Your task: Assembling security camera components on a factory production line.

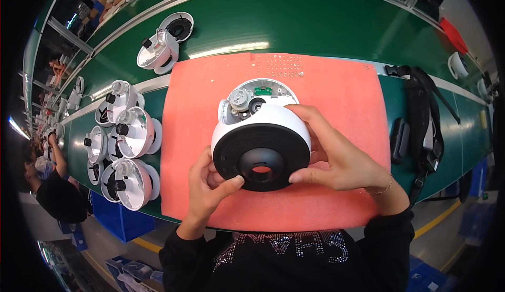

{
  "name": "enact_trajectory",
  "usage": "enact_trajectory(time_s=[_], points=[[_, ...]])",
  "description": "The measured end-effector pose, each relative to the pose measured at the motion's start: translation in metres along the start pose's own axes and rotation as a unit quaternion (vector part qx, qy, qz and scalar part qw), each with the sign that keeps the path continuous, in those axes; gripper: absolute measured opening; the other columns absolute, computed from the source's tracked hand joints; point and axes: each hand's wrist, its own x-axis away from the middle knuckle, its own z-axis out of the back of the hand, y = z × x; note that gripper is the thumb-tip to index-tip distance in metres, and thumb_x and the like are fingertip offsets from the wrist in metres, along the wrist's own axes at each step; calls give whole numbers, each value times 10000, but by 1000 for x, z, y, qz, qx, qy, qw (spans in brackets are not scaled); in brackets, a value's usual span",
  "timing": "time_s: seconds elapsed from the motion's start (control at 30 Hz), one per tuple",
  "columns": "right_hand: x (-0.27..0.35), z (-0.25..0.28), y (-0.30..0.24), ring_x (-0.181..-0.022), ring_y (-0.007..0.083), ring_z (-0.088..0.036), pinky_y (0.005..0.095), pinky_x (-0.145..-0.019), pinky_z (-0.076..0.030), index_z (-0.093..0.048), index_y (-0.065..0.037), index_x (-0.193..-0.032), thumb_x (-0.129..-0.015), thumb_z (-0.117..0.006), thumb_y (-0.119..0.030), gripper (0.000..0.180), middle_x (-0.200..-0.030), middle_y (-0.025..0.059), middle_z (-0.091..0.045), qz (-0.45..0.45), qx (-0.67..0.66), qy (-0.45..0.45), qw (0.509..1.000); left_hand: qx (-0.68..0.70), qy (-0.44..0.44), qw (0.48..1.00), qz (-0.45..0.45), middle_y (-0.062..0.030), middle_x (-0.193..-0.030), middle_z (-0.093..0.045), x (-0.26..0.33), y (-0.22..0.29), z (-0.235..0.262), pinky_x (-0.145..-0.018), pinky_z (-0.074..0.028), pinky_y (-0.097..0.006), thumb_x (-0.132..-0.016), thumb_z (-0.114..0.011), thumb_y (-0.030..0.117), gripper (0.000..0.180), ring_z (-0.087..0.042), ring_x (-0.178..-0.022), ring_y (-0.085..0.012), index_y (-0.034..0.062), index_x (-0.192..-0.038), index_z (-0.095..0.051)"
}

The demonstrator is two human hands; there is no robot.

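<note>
Both my hands grip a white rounded camera housing (273, 116) above the pink foam mat, with its round black face (231, 155) tilted toward me. A smooth black bulge with a hole sits low in that face. My left hand (208, 187) holds the lower left rim, thumb on the black face. Round the right side wraps my right hand (342, 160), its thumb at the bottom edge. Just beyond the housing shows an opened white camera body (288, 91) with a grey round motor (240, 98) and a small green circuit board (263, 90). Whether the two parts touch is hidden.
Small screws (284, 66) stand in rows at the far side of the pink mat (347, 118). Several white camera units (131, 181) crowd the left; another open unit (158, 50) lies farther back. A black strap bundle (423, 118) rests at right. A co-worker (58, 192) is far left.
</note>
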Motion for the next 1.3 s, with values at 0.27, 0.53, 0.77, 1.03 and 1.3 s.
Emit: enact_trajectory(time_s=[0.27,0.53,0.77,1.03,1.3], points=[[-2,-2,-4,-1129,278,-453,389,-860,-465,-201,-78,-1309,-692,-659,24,775,-1225,164,-405,-23,29,13,999,9,8,1000,-1,-130,-948,-585,-4,6,-5,-685,-488,-209,-729,-638,-30,356,-598,-831,-136,-23,-1024,-438],[-2,1,12,-1105,222,-457,360,-908,-432,-162,-67,-1303,-652,-639,106,825,-1175,139,-419,28,9,49,998,-76,38,995,-51,-153,-876,-615,-7,4,-20,-688,-547,-280,-712,-690,47,327,-623,-828,-187,-37,-950,-481],[-13,13,27,-1131,219,-427,346,-958,-357,-227,-32,-1287,-579,-789,-78,905,-1176,106,-430,20,-71,57,996,-177,87,970,-144,-121,-650,-619,-7,-3,-27,-527,-532,-251,-658,-748,165,387,-644,-582,-173,-26,-894,-507],[0,35,57,-1117,262,-457,384,-935,-389,-255,-23,-1305,-534,-781,-75,936,-1225,131,-427,-51,-168,77,981,-241,70,960,-123,-123,-747,-641,-2,5,-41,-580,-542,-236,-672,-736,125,360,-651,-673,-159,-40,-902,-513],[-20,23,-2,-955,195,-559,315,-813,-466,-249,22,-1324,-823,-566,-199,633,-1191,151,-458,2,-54,72,996,260,36,955,140,-52,-799,-631,-11,0,-2,-541,-469,-164,-812,-596,292,321,-609,-648,-86,8,-957,-558]])
